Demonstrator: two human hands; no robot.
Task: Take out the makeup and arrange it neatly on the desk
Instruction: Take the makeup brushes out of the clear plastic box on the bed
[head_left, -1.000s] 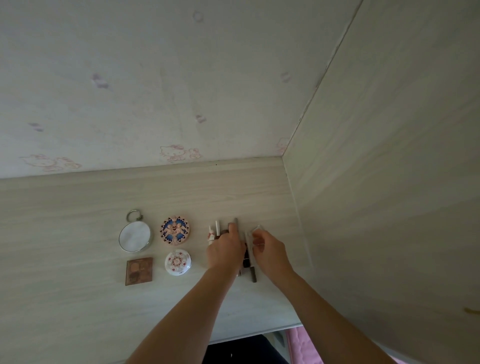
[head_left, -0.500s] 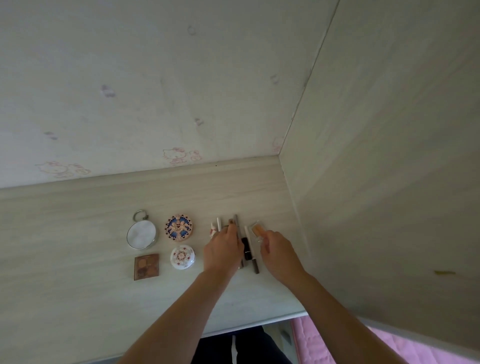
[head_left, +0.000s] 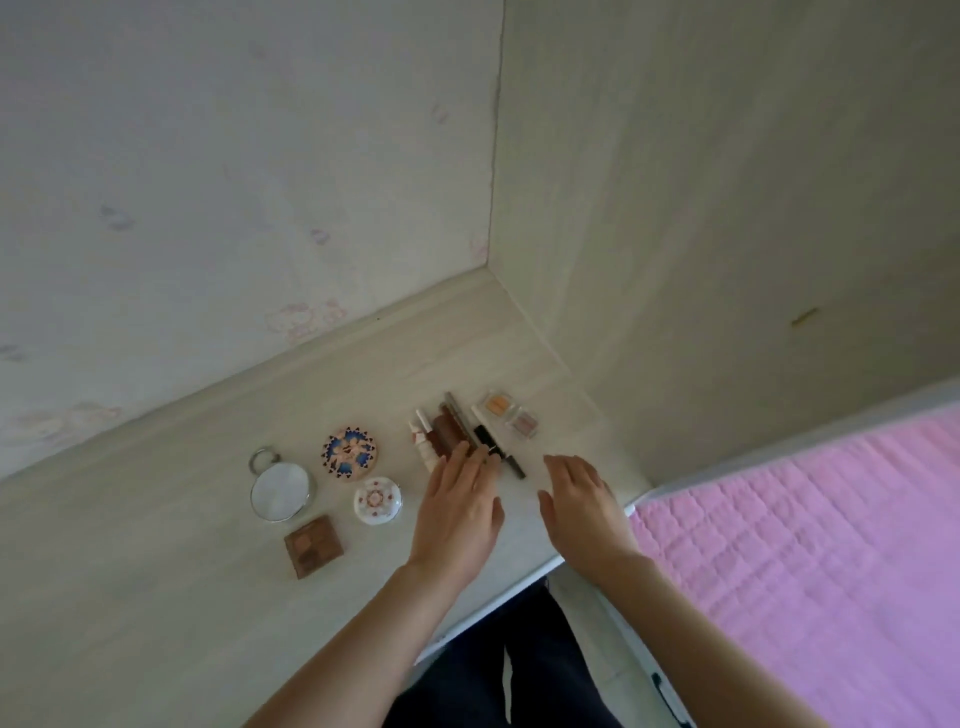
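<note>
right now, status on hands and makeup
Left hand open, fingertips on the row of sticks. Right hand open, holding nothing. Two small clear pots beside the row. Nothing in the way.

1. You're looking down into a corner where a pale wood-grain desk (head_left: 156, 571) meets two walls.
2. The wall behind the desk (head_left: 234, 156) is whitish with faint pink cartoon-cat prints, one just above the desk's back edge.
3. To the right of the desk there's a tall wood-grain side panel (head_left: 727, 208) in the same pale tone.
4. Right of that panel, below it, you've got a pink quilted bed cover (head_left: 831, 545).
5. Light is soft and even, kinda dim.
</note>
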